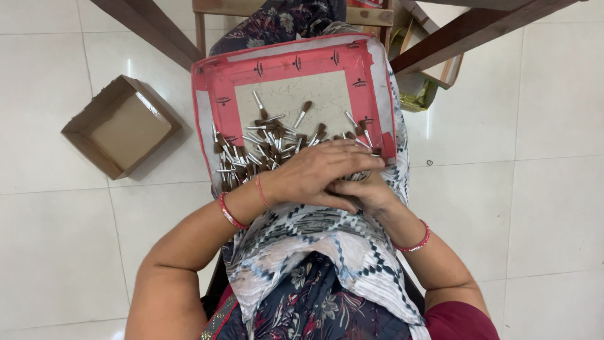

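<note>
White tiled floor [522,208] lies all around, with an empty cardboard box [119,126] to the left. A red-edged tray [217,82] rests on the person's lap, heaped with small brushes [264,148]. The left hand [318,173] lies flat over the near edge of the heap, fingers spread. The right hand [368,192] sits beneath it; whether its grip is closed on brushes cannot be told.

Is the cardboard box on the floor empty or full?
Empty: the open cardboard box shows only its bare brown bottom, nothing inside.
</note>
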